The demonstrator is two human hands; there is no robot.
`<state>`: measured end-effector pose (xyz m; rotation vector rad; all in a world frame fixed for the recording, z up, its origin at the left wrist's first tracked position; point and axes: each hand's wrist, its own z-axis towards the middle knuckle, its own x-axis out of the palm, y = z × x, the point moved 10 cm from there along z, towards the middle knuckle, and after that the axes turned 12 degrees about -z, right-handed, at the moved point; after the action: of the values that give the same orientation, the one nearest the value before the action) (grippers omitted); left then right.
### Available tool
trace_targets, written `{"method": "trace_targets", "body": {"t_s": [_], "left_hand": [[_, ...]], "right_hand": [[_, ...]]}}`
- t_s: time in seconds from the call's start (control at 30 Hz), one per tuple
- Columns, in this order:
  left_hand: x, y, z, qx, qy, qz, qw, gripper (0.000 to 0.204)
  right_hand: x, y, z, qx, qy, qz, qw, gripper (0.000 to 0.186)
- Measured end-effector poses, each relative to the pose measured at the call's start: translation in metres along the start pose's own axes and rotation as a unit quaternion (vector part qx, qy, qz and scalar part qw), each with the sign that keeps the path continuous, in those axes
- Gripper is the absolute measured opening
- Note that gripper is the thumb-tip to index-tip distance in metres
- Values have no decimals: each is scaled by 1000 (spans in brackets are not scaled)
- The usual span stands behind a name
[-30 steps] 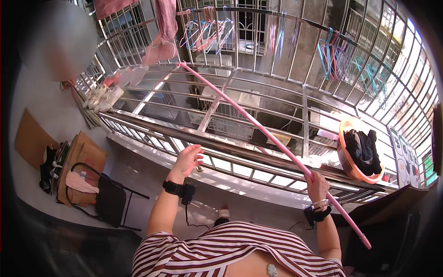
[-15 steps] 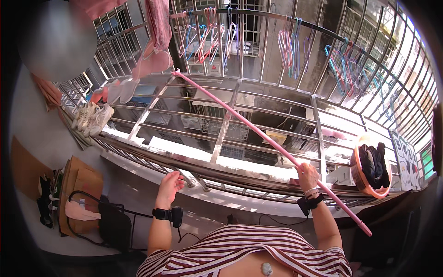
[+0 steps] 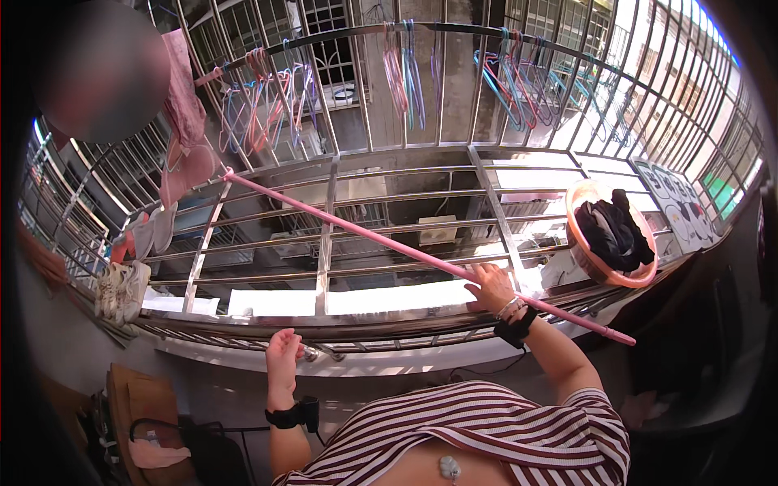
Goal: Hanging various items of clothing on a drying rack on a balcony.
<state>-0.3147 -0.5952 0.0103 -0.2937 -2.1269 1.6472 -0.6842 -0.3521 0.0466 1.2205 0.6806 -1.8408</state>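
Observation:
A long pink pole [image 3: 365, 232] slants across the metal bars, its forked end at the far left and its other end at the near right. My right hand [image 3: 492, 288] grips it toward its near end, thumb below and fingers over the top. My left hand [image 3: 284, 354] is raised by the near railing, its fingers loosely curled with nothing visible in them. Near the pole's forked end hangs a pink bra [image 3: 188, 172], with a pink garment [image 3: 182, 97] above it.
Several coloured hangers [image 3: 259, 105] hang on a high rail. On the right, an orange basket [image 3: 579, 243] holds dark clothes beside a printed board [image 3: 677, 206]. White shoes [image 3: 121, 292] sit on the left of the ledge. A cardboard box [image 3: 142, 405] and chair [image 3: 215, 454] stand below.
My view has turned right, shifting the hangers and ledge leftward. The pink pole stays in my right hand and lies flatter across the view. My left hand remains raised, its fingers curled.

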Motion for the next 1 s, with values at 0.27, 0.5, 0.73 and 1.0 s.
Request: {"method": "trace_targets", "body": {"t_s": [0.27, 0.5, 0.73, 1.0], "left_hand": [[94, 15, 3, 119, 62, 152, 979, 21], [175, 19, 1, 158, 140, 191, 959, 23], [217, 10, 7, 156, 148, 206, 954, 24], [254, 22, 1, 145, 163, 215, 952, 22]], "right_hand": [[-121, -75, -25, 21, 108, 174, 979, 30], [-207, -215, -82, 226, -27, 90, 970, 18], [-179, -335, -100, 302, 42, 28, 952, 24], [-123, -350, -68, 199, 115, -130, 964, 52]]}}
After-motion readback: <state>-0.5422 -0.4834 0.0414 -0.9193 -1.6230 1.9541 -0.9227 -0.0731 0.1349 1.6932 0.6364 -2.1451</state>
